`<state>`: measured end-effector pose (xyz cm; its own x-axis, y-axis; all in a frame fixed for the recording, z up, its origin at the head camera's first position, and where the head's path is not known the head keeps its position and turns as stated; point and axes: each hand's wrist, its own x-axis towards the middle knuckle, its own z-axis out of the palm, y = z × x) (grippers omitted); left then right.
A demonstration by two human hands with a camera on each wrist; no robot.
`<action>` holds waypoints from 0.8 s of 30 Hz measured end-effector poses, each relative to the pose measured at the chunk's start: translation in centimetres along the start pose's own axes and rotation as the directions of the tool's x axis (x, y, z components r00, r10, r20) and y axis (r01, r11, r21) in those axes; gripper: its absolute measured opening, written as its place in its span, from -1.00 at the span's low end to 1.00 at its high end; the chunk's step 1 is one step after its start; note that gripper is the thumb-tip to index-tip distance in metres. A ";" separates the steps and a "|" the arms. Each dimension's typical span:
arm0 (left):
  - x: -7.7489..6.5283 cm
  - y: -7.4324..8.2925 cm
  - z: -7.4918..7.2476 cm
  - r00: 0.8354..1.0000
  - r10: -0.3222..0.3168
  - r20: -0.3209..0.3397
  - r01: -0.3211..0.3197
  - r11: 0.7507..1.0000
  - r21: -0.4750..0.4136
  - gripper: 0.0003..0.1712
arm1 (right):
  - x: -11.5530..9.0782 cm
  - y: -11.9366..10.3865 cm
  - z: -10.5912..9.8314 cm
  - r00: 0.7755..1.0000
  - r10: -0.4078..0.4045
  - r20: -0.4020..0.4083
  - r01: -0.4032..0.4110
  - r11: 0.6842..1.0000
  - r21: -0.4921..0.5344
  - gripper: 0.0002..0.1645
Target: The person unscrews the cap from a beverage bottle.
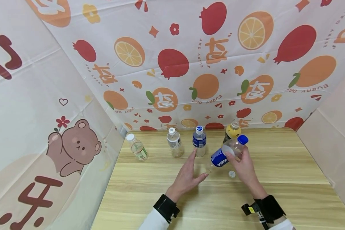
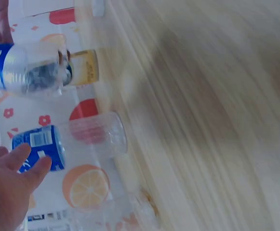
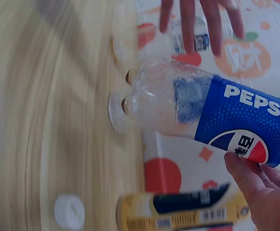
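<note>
My right hand [image 1: 244, 166] grips a clear Pepsi bottle [image 1: 219, 157] with a blue cap, holding it tilted above the table with its base toward the left hand. In the right wrist view, the thumb lies along the blue Pepsi label [image 3: 246, 115]. My left hand [image 1: 185, 179] is spread, fingers straight and thumb apart, with nothing in it. Its fingertips overlap the lower part of an upright blue-labelled bottle [image 1: 199, 142] in the head view. Below the Pepsi bottle, a loose white cap [image 1: 231, 174] lies on the table, close to the right hand.
Along the back of the wooden table [image 1: 149, 198] stand a green-labelled bottle [image 1: 137, 148] with a white cap, a clear white-capped bottle [image 1: 175, 143] and a yellow bottle [image 1: 232, 130], partly behind the Pepsi bottle. A fruit-printed cloth [image 1: 172, 105] hangs right behind them.
</note>
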<state>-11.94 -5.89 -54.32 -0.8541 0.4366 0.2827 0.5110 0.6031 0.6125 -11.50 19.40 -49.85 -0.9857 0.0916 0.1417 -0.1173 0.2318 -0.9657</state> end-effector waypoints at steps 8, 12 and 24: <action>1.1 0.8 0.2 0.979 0.175 -0.103 -0.151 0.967 0.205 0.07 | 0.0 0.0 2.5 0.998 -0.037 0.040 0.034 0.997 0.065 -0.29; 1.7 1.0 0.2 0.967 0.223 -0.122 -0.187 0.950 0.251 0.13 | -0.2 -0.2 3.4 0.998 -0.034 0.061 0.029 0.997 0.073 -0.29; 1.9 1.2 0.7 1.000 0.016 0.010 -0.017 0.990 0.139 0.22 | -0.7 -0.1 4.7 0.992 0.013 0.123 -0.025 0.995 0.099 -0.32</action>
<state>-12.92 -3.87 -53.54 -0.8448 0.4528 0.2852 0.5342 0.6821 0.4993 -11.39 14.80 -50.85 -0.9945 -0.0257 0.1013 -0.1039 0.1321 -0.9858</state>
